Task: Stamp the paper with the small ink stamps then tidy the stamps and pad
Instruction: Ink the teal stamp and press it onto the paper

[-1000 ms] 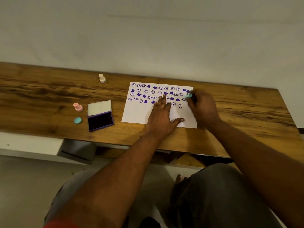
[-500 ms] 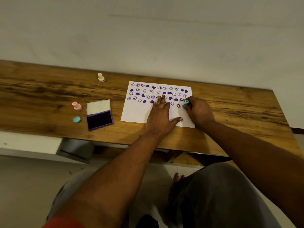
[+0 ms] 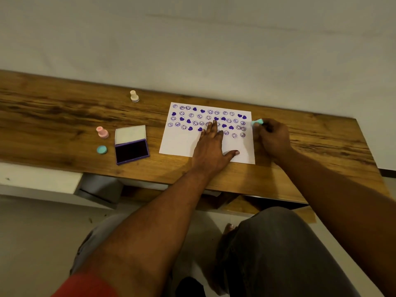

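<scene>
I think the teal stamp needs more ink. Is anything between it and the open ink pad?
Yes. The teal stamp is in the right hand, off the paper's right edge. The left hand, pressed flat on the paper, lies between it and the ink pad.

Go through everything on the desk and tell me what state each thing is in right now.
Ink pad: lid open.
Paper: flat, top part stamped, lower part blank.
Left hand: flat on paper.
Right hand: holding teal stamp just off paper's right edge.
Pink stamp: upright.
Cream stamp: upright.
Teal cap: off, lying flat.
</scene>
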{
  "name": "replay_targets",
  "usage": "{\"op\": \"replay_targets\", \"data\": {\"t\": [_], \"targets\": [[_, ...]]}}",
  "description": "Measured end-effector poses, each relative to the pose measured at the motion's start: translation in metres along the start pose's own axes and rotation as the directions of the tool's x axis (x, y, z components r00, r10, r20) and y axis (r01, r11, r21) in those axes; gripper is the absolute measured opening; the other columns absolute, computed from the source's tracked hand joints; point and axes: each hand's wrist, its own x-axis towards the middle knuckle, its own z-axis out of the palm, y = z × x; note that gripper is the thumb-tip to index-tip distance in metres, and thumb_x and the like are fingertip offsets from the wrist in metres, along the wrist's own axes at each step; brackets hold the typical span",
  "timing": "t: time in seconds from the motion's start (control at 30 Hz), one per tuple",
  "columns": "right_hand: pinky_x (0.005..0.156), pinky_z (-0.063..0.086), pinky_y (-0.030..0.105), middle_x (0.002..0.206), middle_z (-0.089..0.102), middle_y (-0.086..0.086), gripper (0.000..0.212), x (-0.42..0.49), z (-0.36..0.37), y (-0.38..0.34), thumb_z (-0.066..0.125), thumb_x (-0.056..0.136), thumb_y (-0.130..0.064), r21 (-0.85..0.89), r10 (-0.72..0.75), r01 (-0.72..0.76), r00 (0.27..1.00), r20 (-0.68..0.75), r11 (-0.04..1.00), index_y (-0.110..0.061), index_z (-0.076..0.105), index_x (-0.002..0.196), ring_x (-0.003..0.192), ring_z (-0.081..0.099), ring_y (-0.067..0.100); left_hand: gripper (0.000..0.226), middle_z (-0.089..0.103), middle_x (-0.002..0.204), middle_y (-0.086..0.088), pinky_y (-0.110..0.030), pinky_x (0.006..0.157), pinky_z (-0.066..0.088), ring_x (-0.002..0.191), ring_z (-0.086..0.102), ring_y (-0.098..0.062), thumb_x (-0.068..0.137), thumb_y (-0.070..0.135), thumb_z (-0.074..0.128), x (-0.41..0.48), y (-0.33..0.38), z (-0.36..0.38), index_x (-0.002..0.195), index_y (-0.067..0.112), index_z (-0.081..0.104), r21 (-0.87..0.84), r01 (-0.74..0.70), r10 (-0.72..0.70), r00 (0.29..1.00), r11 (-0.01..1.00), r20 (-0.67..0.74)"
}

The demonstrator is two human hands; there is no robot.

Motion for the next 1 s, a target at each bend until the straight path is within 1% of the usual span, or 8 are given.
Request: {"op": "replay_targets", "data": {"t": [0.07,0.13,0.43,0.6,0.7,0.8,0.9,1.0], "targets": [[0.056,0.046,0.025,0.083,0.066,-0.004,0.038,-0.001,-0.008,0.002,0.077,0.092,-0.027,0.356,0.176,-0.132,0.980,-0.093,0.925,-0.004,0.072,0.122,0.067,0.056,0.008,0.096,0.007,0.176,-0.010,-0.034,0.124,-0.005,0.163,0.001,-0.024,0.094,0.071,0.061,-0.002,0.000,0.001,0.163,0.010,0.035,-0.015,-0.011,0.011,1.000,1.000,0.000],[0.050,0.040,0.022,0.077,0.061,-0.004,0.039,-0.003,-0.008,0.002,0.077,0.093,-0.025,0.440,0.250,-0.196,0.966,-0.069,0.876,-0.001,0.070,0.122,0.063,0.050,0.006,0.096,0.006,0.177,-0.009,-0.033,0.124,-0.005,0.163,0.001,-0.023,0.094,0.070,0.061,-0.005,0.000,0.001,0.163,0.010,0.034,-0.020,-0.013,0.013,1.000,1.000,0.004],[0.065,0.051,0.028,0.091,0.069,0.005,0.032,-0.017,0.011,-0.025,0.073,0.096,-0.029,0.305,0.187,-0.177,0.982,-0.004,0.936,-0.007,0.071,0.119,0.077,0.060,0.016,0.094,0.015,0.175,-0.008,-0.039,0.130,0.008,0.163,0.009,-0.021,0.093,0.070,0.062,-0.008,0.002,-0.010,0.162,0.012,0.038,-0.112,0.006,-0.017,0.995,0.994,-0.101],[0.055,0.051,0.017,0.099,0.076,0.007,0.027,-0.026,0.030,-0.052,0.075,0.094,-0.026,0.176,0.069,-0.069,0.998,0.006,0.982,-0.010,0.073,0.116,0.068,0.069,0.006,0.089,0.020,0.175,-0.006,-0.039,0.128,0.013,0.161,0.016,-0.022,0.093,0.069,0.064,-0.010,-0.011,-0.044,0.161,0.016,0.042,-0.109,-0.028,0.006,0.980,0.994,-0.201],[0.073,0.059,0.028,0.111,0.075,0.006,0.037,-0.041,0.061,-0.069,0.078,0.092,-0.029,0.058,-0.012,0.007,0.996,0.085,0.998,-0.011,0.071,0.123,0.093,0.073,0.016,0.082,0.022,0.174,-0.005,-0.042,0.127,0.018,0.161,0.019,-0.022,0.094,0.069,0.062,-0.023,-0.036,-0.074,0.158,0.019,0.047,-0.069,-0.012,-0.006,0.967,0.998,-0.253],[0.088,0.060,0.032,0.111,0.076,0.004,0.037,-0.061,0.107,-0.093,0.080,0.090,-0.032,-0.035,-0.140,0.150,0.969,0.205,0.988,-0.013,0.072,0.120,0.099,0.072,0.017,0.070,0.029,0.172,-0.007,-0.041,0.126,0.022,0.159,0.026,-0.023,0.096,0.067,0.060,-0.049,-0.074,-0.107,0.148,0.020,0.058,-0.025,0.010,-0.018,0.941,1.000,-0.338],[0.075,0.052,0.017,0.106,0.074,-0.002,0.034,-0.084,0.153,-0.116,0.079,0.090,-0.036,-0.121,-0.258,0.307,0.916,0.309,0.944,-0.017,0.072,0.118,0.091,0.068,0.007,0.057,0.038,0.168,-0.007,-0.043,0.125,0.027,0.156,0.031,-0.024,0.096,0.059,0.064,-0.086,-0.117,-0.129,0.136,0.019,0.065,-0.019,0.084,-0.084,0.914,0.996,-0.398],[0.073,0.054,0.020,0.106,0.072,-0.006,0.035,-0.107,0.197,-0.133,0.076,0.091,-0.039,-0.168,-0.327,0.431,0.841,0.431,0.887,-0.021,0.070,0.121,0.094,0.067,0.009,0.056,0.038,0.168,-0.008,-0.045,0.128,0.025,0.158,0.028,-0.022,0.097,0.054,0.067,-0.129,-0.161,-0.141,0.139,0.017,0.062,0.015,0.182,-0.160,0.897,0.983,-0.412]]}}
